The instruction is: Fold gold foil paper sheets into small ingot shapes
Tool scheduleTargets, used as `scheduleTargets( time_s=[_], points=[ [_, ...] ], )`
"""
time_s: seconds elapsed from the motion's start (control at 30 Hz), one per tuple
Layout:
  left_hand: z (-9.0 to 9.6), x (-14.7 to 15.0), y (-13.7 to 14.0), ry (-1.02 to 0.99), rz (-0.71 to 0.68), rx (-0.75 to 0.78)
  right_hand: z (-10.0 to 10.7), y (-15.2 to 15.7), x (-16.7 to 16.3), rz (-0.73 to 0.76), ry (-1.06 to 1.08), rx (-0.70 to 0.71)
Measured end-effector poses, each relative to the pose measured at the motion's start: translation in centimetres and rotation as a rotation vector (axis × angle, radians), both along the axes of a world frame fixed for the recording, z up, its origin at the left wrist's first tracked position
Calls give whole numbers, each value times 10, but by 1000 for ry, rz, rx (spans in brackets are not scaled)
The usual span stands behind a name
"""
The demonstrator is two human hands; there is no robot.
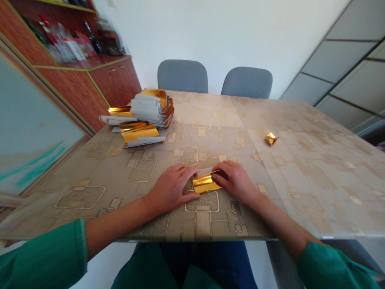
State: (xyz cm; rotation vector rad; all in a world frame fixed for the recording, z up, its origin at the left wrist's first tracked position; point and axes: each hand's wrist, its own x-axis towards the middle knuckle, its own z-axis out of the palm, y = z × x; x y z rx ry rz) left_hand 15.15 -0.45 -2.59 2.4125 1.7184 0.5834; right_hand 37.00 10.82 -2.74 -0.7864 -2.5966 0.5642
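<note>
Gold paper [206, 184]: glossy, curved, white along far edge; right hand [236, 180] pinching end, left hand [173, 185] fingers apart.

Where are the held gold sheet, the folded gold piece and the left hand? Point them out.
Held gold sheet [205, 184], head view: its shiny face.
Folded gold piece [271, 139], head view: its middle.
Left hand [171, 186], head view: its back.

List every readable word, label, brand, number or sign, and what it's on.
None readable.
Gold sheet in the right hand: no lettering visible.
Stacked sheets, small folded gold piece: none visible.
Shelf packages: too blurred to tell.
</note>
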Motion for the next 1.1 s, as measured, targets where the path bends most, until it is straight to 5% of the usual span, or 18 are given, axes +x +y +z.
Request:
scheduleTargets(
  time_s=[0.47,0.9,1.1],
  points=[
    [3,2,0,44,-37,16,-4,-2,-4,-121,39,54],
    [-3,6,-1,67,-33,149,-2,2,0,15,14,30],
    [0,8,2,39,-48,75,1,4,0,45,21,36]
  ],
)
